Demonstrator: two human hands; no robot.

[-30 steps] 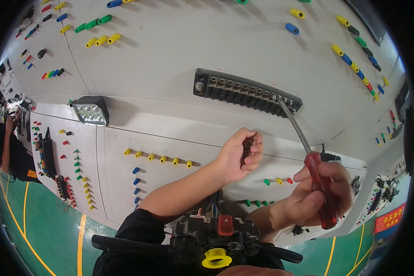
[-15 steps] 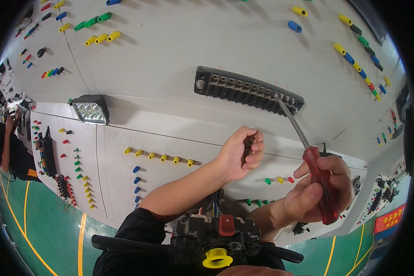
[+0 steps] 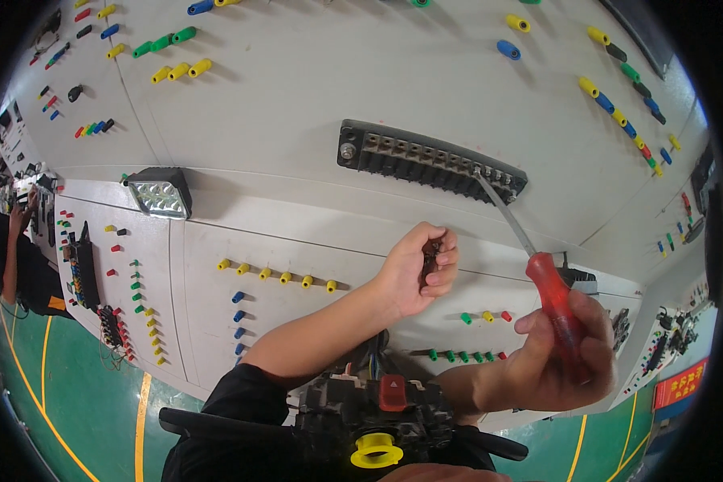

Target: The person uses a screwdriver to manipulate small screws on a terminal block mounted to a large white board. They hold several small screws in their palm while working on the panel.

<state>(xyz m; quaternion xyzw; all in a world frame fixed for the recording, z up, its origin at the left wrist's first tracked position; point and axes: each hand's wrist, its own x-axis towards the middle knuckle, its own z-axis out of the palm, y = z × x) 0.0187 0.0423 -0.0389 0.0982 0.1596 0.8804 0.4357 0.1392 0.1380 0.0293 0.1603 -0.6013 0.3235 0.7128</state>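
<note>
My right hand (image 3: 550, 353) is wrapped round the handle of a screwdriver (image 3: 556, 293) with a translucent red grip and a long metal shaft. Its tip meets the right half of a black terminal block (image 3: 402, 168) mounted on the white panel. Shiny screw heads show in several terminals near the block's right end, while those further left look dark. Below the block, my left hand (image 3: 410, 277) is curled closed, palm side showing. Small dark metal pieces (image 3: 431, 255) sit inside its fingers, too small to name surely.
A square LED lamp (image 3: 159, 195) juts from the panel at the left. Coloured sockets, such as a yellow row (image 3: 285, 276), stud both panels. A black switch assembly (image 3: 341, 406) with a red button hangs close in front of me. Another person (image 3: 16, 249) stands at far left.
My right hand's fingers have shifted round the red handle, which has turned and leans slightly differently. The tip stays at the terminal block. My left hand has hardly moved.
</note>
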